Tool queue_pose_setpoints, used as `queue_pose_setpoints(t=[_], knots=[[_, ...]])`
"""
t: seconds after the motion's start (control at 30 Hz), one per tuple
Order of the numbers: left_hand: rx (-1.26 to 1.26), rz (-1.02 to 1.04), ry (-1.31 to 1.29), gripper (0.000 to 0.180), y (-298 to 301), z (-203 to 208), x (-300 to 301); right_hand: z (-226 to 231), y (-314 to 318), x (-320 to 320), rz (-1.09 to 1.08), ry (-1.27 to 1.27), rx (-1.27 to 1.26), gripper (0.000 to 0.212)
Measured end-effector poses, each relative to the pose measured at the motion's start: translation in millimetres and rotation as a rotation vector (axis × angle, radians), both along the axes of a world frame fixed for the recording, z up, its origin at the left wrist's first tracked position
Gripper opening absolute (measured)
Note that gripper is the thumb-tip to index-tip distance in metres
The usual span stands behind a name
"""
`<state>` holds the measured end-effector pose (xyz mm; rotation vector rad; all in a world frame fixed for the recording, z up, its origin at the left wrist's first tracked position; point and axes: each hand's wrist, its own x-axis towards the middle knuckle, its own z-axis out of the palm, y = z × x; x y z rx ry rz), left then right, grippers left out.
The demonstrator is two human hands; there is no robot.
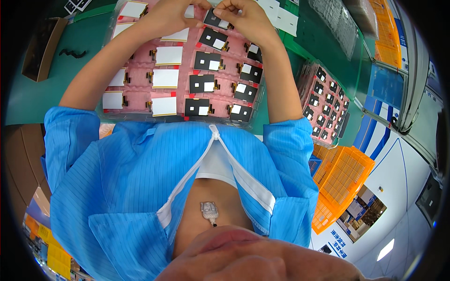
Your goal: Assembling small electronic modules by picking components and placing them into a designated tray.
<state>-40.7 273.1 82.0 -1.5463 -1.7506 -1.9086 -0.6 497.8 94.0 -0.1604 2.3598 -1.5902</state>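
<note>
Pinching together at the far edge of the clear tray with pink compartments (140, 89), the left hand (171, 16) and right hand (246, 18) close fingertips on one small black rectangular panel (216, 19), lying between them, equally near both.

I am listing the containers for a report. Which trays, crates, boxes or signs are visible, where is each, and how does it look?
Pink tray: on the green table before the person, rows of white and black square panels; both hands at its far edge.
Second tray: to the right, small black panels.
Orange crate: lower right, mesh walls.
Cardboard box: upper left, brown, open.
Floor sign: lower right, white with blue characters.
</note>
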Motion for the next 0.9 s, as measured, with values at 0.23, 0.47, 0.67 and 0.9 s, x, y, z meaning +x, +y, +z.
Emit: queue_pose_setpoints(t=[0.23,0.47,0.67,0.9], knots=[[-0.002,0.008,-0.011,0.038,-1.9,-11.4,-3.0,14.1,-8.2,2.2,-0.039,-0.082,0.034,0.012],[0.023,-0.006,0.007,0.038,2.2,-12.9,-7.2,6.1,-7.0,3.2,-0.024,0.223,0.149,0.011],[-0.722,0.271,-0.068,0.037,-3.7,13.0,1.3,38.0,-29.9,18.6,-0.079,0.389,0.374,0.017],[-0.632,0.364,0.104,0.039,-1.4,10.8,7.2,6.6,-7.6,10.7,-0.116,0.643,0.583,0.031]])
